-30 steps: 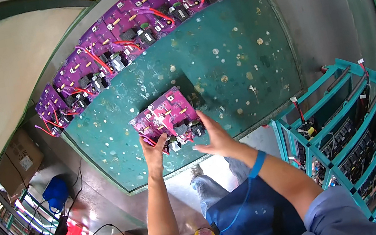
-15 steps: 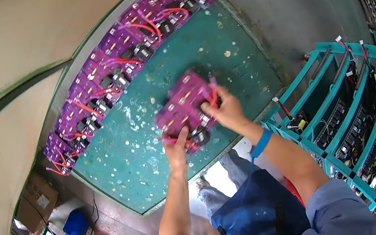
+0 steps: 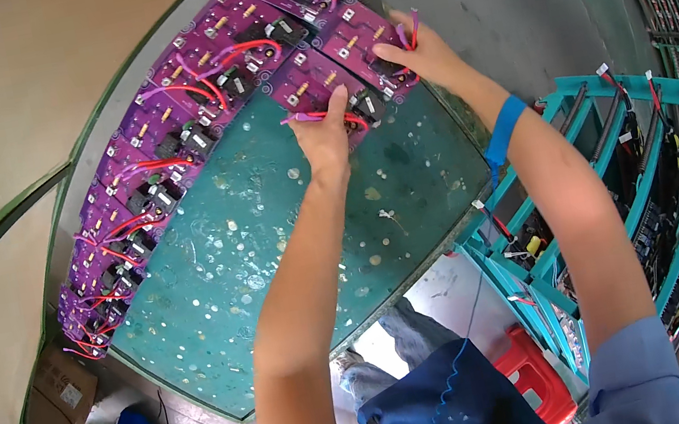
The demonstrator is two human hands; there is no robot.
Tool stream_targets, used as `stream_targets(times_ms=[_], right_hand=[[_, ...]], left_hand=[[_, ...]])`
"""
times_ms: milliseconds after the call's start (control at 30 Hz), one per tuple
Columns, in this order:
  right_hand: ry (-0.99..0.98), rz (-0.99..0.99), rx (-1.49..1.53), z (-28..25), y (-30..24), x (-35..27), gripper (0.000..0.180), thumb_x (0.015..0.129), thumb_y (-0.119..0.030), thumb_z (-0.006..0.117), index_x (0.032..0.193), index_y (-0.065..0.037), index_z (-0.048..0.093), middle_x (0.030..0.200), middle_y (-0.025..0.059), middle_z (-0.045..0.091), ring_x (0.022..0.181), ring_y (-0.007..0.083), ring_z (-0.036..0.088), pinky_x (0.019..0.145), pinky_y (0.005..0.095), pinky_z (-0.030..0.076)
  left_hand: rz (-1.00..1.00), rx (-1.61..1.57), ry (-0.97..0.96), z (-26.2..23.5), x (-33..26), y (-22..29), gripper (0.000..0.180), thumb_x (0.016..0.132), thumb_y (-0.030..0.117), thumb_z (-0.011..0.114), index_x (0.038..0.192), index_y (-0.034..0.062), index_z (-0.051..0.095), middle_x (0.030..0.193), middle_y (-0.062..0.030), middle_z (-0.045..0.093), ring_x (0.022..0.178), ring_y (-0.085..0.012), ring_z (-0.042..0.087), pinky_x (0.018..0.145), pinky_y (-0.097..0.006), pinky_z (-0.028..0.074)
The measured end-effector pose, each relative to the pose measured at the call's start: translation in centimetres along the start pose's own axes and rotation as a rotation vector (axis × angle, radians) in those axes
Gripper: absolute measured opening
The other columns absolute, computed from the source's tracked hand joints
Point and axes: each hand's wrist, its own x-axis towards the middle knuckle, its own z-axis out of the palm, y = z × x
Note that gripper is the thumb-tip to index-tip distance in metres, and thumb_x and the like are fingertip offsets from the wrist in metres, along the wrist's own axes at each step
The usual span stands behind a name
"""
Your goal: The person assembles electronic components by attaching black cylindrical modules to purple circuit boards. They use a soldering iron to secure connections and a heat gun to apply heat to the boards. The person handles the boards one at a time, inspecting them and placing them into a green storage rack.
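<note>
Two purple circuit boards lie edge to edge at the far right of the green work surface, against the row behind them. My left hand [image 3: 323, 136] grips the near edge of the left circuit board [image 3: 300, 80], thumb on top, beside its red wires and black parts. My right hand [image 3: 428, 54] is closed on the right side of the right circuit board [image 3: 349, 39], close to its red and purple leads. The fingers under both boards are hidden. A blue wrist strap [image 3: 506, 128] circles my right forearm.
A row of similar purple boards [image 3: 164, 120] with red wires lines the back of the green tabletop [image 3: 218, 297]. Right of it stands a teal rack [image 3: 613, 164] holding more boards. A red stool [image 3: 537, 381] is below, and a cardboard box [image 3: 63, 392] lies at left.
Both hands have carried the two boards from the middle of the green surface away from me, to the far right end beside the row.
</note>
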Motion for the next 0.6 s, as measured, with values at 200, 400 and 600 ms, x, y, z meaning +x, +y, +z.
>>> stream_targets(times_ms=[200,400,600], right_hand=[[0.103,-0.257,-0.454,-1.1,-5.7,4.3,0.066,0.071,-0.048,0.061,0.117,-0.004,0.046,0.1,0.0177,0.059,0.094,0.0321,0.056,0.083,0.0407,0.041],[-0.257,-0.049,-0.848,1.9,-8.0,8.3,0.067,0.076,-0.053,0.052,0.113,0.002,0.043,0.099,0.0214,0.058,0.091,0.037,0.056,0.079,0.044,0.043],[-0.232,-0.076,-0.869,3.1,-8.2,8.6,0.052,0.083,-0.05,0.044,0.1,-0.003,0.057,0.1,0.0166,0.059,0.093,0.0314,0.057,0.083,0.0458,0.038]], left_hand=[[-0.07,0.062,0.022,1.0,-0.2,1.2,0.066,0.068,0.018,0.074,0.117,0.0003,0.034,0.11,-0.0117,0.051,0.098,-0.0194,0.051,0.086,-0.032,0.041],[-0.174,0.048,-0.133,-0.4,-0.6,2.3,0.066,0.071,0.029,0.071,0.118,0.0025,0.035,0.105,-0.0102,0.053,0.1,-0.0193,0.051,0.085,-0.035,0.043],[-0.29,0.401,-0.148,-4.4,-5.5,2.9,0.079,0.076,0.032,0.065,0.131,-0.0021,0.021,0.111,-0.0151,0.052,0.104,-0.0203,0.049,0.09,-0.031,0.036]])
